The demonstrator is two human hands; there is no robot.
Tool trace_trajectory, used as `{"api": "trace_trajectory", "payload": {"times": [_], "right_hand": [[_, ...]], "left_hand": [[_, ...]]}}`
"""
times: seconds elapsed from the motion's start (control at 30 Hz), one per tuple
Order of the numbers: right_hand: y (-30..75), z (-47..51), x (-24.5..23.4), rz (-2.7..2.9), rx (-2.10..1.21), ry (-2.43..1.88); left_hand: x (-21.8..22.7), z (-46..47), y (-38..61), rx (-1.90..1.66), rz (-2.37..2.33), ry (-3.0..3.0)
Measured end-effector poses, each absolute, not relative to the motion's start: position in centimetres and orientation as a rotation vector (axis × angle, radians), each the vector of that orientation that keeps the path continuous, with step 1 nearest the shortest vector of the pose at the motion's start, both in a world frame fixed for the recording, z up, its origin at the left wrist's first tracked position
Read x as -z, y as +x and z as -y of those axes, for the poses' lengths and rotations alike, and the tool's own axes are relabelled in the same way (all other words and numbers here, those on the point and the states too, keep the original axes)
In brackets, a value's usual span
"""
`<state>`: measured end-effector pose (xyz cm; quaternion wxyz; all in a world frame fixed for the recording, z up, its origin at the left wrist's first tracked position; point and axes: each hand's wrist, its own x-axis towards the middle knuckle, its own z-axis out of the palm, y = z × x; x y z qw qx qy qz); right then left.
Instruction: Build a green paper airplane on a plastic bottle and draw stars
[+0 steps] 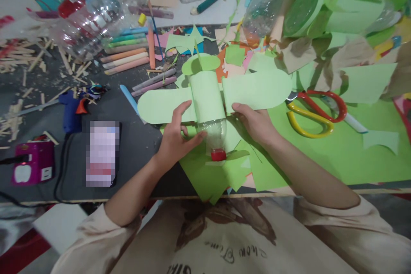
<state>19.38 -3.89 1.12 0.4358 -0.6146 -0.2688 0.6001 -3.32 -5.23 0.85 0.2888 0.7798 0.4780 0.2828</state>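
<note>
A clear plastic bottle point(215, 133) with a red cap lies on the table, its body wrapped in light green paper point(207, 96). Two rounded green paper wings stick out from it, a left wing point(160, 106) and a right wing point(257, 90). My left hand point(176, 135) grips the bottle's left side, thumb across the clear neck, fingers at the base of the left wing. On the other side, my right hand point(255, 122) presses the base of the right wing against the bottle with curled fingers.
Red and yellow scissors point(316, 113) lie right of the bottle on green paper sheets point(353, 154). A blue glue gun point(75, 109), a pink box point(32, 162), chalk sticks point(128, 53), wooden sticks point(19, 72) and empty bottles point(93, 13) fill the left and back.
</note>
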Motion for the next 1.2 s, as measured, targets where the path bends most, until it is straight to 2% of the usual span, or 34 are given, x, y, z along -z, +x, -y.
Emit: {"api": "trace_trajectory", "payload": {"times": [1.2], "right_hand": [[19.28,4.06,-0.50,0.769,-1.478,-1.478]], "left_hand": [[-0.94,5.18,-3.21,-0.761,-1.272,2.066]]}}
